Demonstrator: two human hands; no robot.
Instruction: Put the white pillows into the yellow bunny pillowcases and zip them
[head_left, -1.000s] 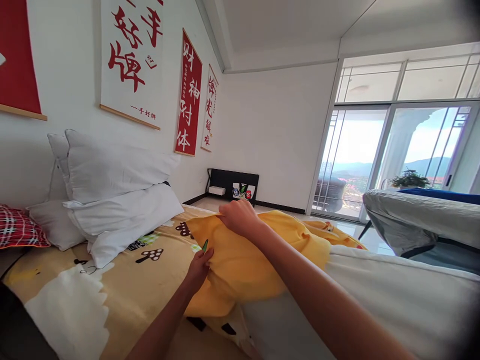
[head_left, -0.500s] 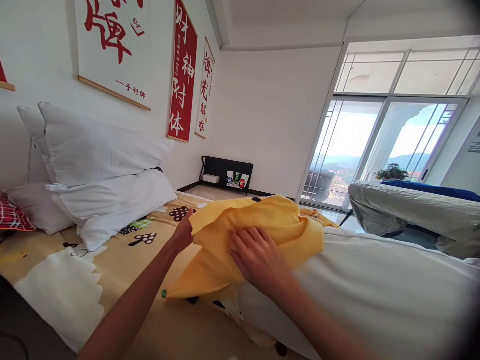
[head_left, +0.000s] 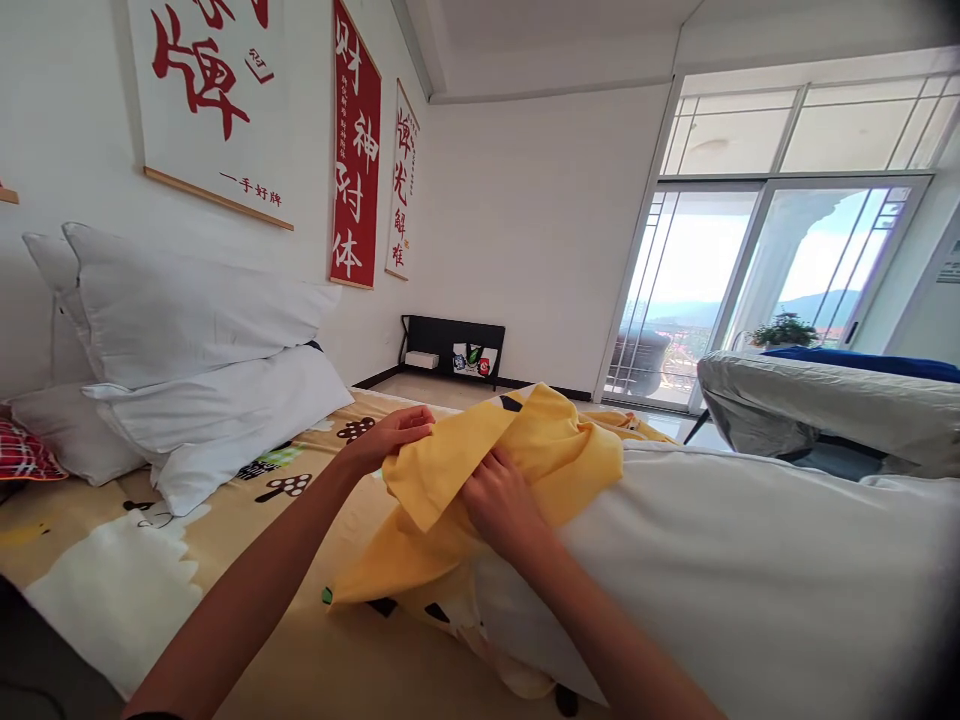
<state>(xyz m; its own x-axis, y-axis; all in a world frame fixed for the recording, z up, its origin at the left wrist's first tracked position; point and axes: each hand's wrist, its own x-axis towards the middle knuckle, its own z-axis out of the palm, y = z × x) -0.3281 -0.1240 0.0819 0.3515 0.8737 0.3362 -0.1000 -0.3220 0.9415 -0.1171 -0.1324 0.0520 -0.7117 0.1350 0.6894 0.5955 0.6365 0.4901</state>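
Note:
A yellow pillowcase (head_left: 555, 450) with dark patches lies bunched over the near end of a large white pillow (head_left: 720, 560). At its left edge my left hand (head_left: 394, 437) is closed on the cloth, fingers bent over the top. My right hand (head_left: 502, 500) grips the middle of the pillowcase, its fingertips tucked under a folded flap and hidden. One loose corner of the yellow cloth hangs toward me, below both hands. Beneath everything is a tan patterned bed sheet (head_left: 255, 540) with mushroom and animal prints.
White pillows (head_left: 195, 310) are stacked against the wall at left, beside a red plaid cushion (head_left: 30, 450). A black low rack (head_left: 450, 345) stands at the far wall. To the right are a plastic-covered piece of furniture (head_left: 825, 400), a potted plant (head_left: 784, 330) and glass sliding doors (head_left: 697, 290).
A flap of the pillowcase is now folded over toward the left. My left hand has moved right along the edge, and my right fingers have slipped from on top to under the fold.

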